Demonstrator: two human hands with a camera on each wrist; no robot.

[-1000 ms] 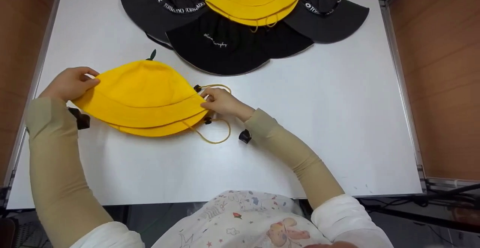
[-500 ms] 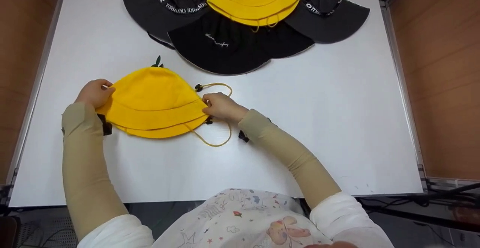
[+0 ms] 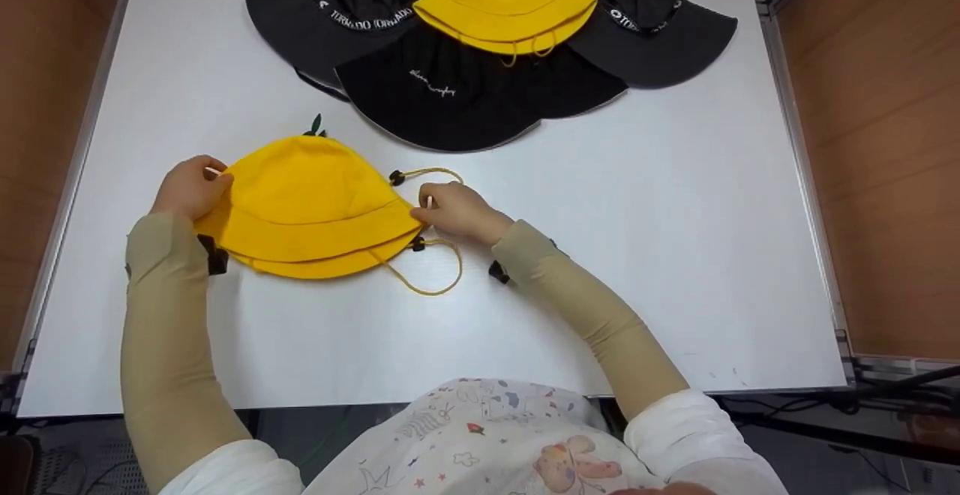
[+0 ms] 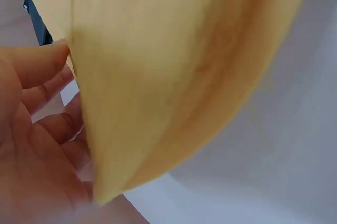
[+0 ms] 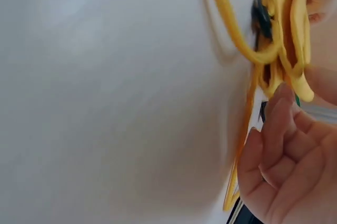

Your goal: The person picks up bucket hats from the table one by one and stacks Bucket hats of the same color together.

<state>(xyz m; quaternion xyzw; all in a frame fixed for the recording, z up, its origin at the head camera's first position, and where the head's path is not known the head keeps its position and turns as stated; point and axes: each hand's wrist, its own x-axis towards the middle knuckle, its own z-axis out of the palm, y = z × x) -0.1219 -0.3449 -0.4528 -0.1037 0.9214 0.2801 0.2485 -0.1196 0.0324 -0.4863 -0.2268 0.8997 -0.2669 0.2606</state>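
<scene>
A yellow bucket hat (image 3: 300, 187), folded flat with a green leaf (image 3: 316, 124) at its crown, lies on the white table between both hands. At its left corner my left hand (image 3: 191, 187) pinches the brim between thumb and fingers. The left wrist view shows the thumb on one side of the yellow cloth (image 4: 142, 66) and the curled fingers behind it. My right hand (image 3: 461, 212) pinches the right corner of the brim. Near that corner, two yellow cord loops (image 3: 459, 262) with black cord stoppers (image 3: 397, 178) stick out; the right wrist view shows the brim's layered folds (image 5: 287, 29).
Toward the back of the table (image 3: 675, 255) lie two dark grey hats (image 3: 667, 52) lettered in white, black hats (image 3: 480, 105), and a smaller yellow hat (image 3: 510, 0) on top. Wooden walls (image 3: 870, 142) stand at both sides and the back.
My left hand has moved right and slightly toward the body, bringing the hat's left corner and crown with it. The right hand has shifted a little to the right, still at the brim.
</scene>
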